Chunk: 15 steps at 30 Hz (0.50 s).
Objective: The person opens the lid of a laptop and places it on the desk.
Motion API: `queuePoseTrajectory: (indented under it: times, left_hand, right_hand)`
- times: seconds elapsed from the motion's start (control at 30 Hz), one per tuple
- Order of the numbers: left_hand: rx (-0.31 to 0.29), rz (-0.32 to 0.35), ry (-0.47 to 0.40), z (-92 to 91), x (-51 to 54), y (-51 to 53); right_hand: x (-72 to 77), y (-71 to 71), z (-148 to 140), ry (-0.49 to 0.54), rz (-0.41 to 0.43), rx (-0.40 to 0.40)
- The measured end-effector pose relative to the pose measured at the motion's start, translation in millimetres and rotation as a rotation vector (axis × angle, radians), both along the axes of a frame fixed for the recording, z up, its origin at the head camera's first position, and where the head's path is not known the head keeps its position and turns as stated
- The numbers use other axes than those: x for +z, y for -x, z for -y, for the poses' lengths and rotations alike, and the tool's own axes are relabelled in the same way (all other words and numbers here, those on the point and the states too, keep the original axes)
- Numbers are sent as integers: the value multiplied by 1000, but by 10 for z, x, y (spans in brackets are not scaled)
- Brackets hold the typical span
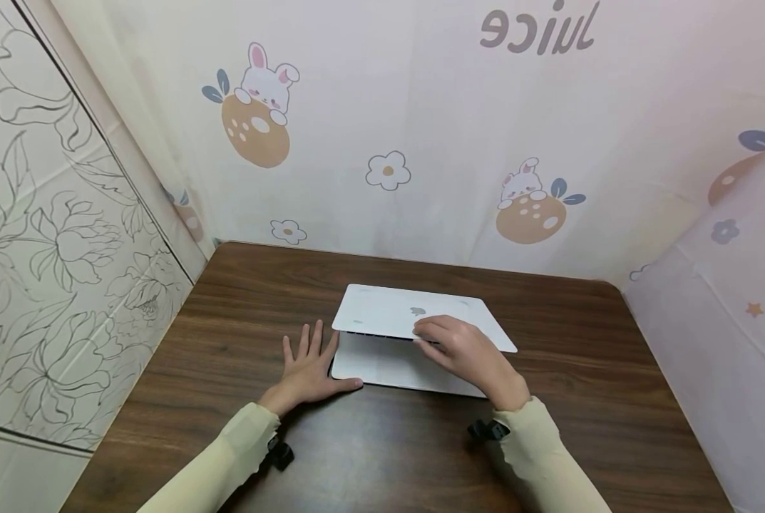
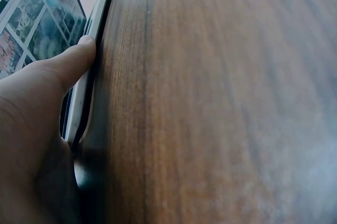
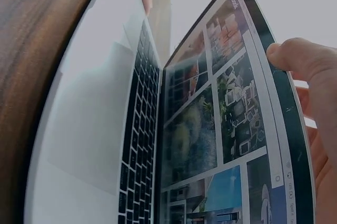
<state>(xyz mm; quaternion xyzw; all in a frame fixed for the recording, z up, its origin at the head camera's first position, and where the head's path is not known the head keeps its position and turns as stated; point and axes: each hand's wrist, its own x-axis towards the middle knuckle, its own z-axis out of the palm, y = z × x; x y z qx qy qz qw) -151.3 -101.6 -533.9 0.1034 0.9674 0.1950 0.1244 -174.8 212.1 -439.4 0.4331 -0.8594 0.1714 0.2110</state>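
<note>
A silver laptop (image 1: 382, 308) with an apple logo on its lid stands partly open on the table. Its lit screen (image 3: 200, 124) shows a grid of pictures, and the black keyboard (image 3: 141, 124) lies below. My right hand (image 1: 462, 349) pinches the lid's edge, thumb on the screen bezel and fingers behind. At the laptop's left front corner, my left hand (image 1: 308, 374) rests with fingers spread on the table; its thumb (image 2: 79, 58) touches the front edge of the base.
The dark wooden table (image 1: 267, 278) surrounds the laptop. Behind it hangs a pale curtain (image 1: 388, 107) printed with rabbits and flowers. A flower-patterned panel (image 1: 55, 235) stands at the left. Both wrists carry a small black camera (image 1: 281, 454).
</note>
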Motion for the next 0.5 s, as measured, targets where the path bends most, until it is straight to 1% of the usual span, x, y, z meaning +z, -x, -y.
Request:
queuePoseTrajectory:
  times: [0.27,0.37,0.5]
  left_hand:
    - [3,-6,3,-8,-13,-9]
    - [6,-6,-13,-6,-17,-4]
    - [9,0,-23,0,-66,13]
  right_hand:
    - [77,67,10,12,-17,5]
    - [101,91,12,10,-16,1]
    - [134,119,15,12,-3,-5]
